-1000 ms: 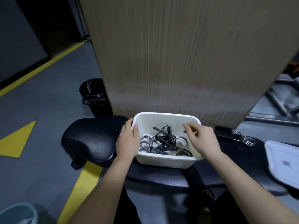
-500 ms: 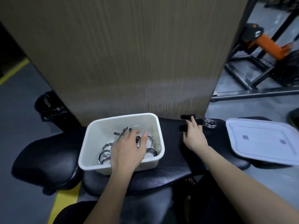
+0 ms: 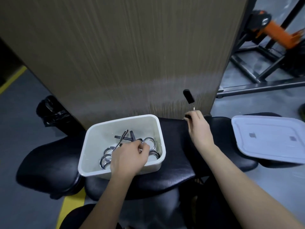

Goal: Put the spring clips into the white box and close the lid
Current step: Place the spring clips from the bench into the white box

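Spring clips (image 3: 125, 147) are mostly in the white box (image 3: 92, 139) already, a tangle of chrome coils and black handles on its floor, and the box sits on a black padded bench (image 3: 175, 156). One last clip (image 3: 189, 97) is pinched in the right hand (image 3: 198, 128), fingers closed on its lower end, one black handle sticking up in front of the wood panel (image 3: 132, 55), clear of the box. The left hand (image 3: 128, 158) is down inside the box with its fingers curled around one of the clips there (looks like a grip, but I can't tell how firm). Main risk I'd guess: that last clip is held by one end only, so it could swing or slip on the way over and drop onto the bench or the floor. Also the upright handles in the pile could stop the lid (image 3: 270, 139), lying well off to the right on the bench, from seating flat. And the box is near the pad's edge, so a nudge might tip it.
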A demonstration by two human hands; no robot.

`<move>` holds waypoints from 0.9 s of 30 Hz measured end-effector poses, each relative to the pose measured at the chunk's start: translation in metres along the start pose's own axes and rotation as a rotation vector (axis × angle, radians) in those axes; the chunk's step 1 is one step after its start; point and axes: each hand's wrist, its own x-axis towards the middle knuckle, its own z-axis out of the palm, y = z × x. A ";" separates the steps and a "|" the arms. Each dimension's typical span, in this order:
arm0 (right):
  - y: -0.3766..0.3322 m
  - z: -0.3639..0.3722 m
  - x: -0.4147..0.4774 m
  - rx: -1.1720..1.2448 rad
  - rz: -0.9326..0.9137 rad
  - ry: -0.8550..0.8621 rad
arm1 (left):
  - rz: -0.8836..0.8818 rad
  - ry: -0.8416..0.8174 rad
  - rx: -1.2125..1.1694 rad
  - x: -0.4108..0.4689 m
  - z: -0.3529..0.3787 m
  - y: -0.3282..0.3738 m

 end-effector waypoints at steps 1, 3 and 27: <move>-0.010 -0.012 -0.003 0.078 0.002 0.053 | 0.006 0.006 0.007 -0.002 -0.001 0.001; -0.030 -0.034 -0.007 0.211 0.005 0.136 | 0.021 0.018 0.013 -0.004 -0.001 0.000; -0.205 0.013 -0.056 0.628 0.078 -0.355 | -0.423 0.109 -0.386 0.006 -0.021 -0.140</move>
